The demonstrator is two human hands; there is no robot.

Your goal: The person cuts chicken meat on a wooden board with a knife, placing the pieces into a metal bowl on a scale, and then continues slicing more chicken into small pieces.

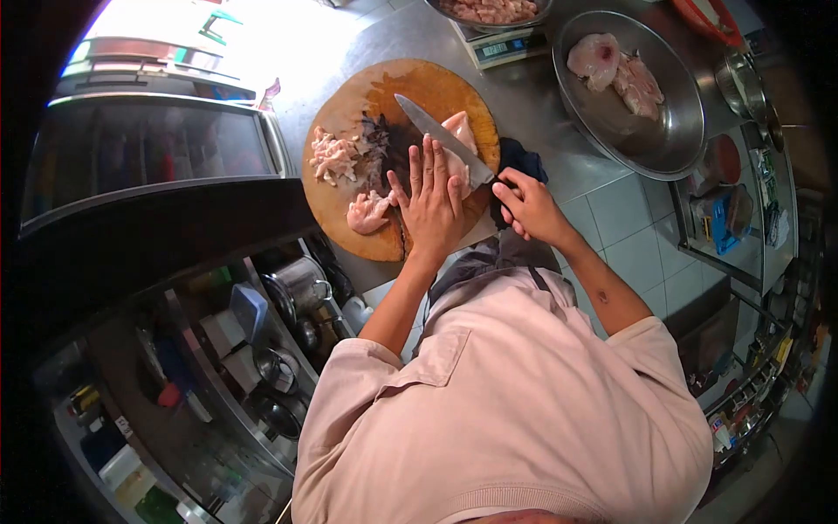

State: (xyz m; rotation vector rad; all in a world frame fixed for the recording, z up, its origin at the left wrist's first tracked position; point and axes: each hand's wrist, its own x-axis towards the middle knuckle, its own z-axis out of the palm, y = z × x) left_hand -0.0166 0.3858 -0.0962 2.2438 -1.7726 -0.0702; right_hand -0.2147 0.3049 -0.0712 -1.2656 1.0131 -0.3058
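Observation:
A round wooden chopping board (410, 79) lies on the metal counter. My right hand (531, 208) is wrapped round the dark handle of a large knife (447, 140), whose blade points up and left across the board. Fingers stretched, my left hand (429, 201) lies flat just left of the blade, partly over pale raw meat; its contact there is hard to tell. More of that meat (460, 131) shows beyond the blade. Small cut pieces (333, 157) sit at the board's left, and a pink lump (368, 212) rests left of my left hand.
Right of the board, a big metal bowl (602, 144) holds two large meat pieces (637, 85). A bowl of cut meat (493, 10) stands on a scale (506, 49) at the top. Dark cloth (524, 161) touches the board's right edge. Shelves with pots (301, 284) are at lower left.

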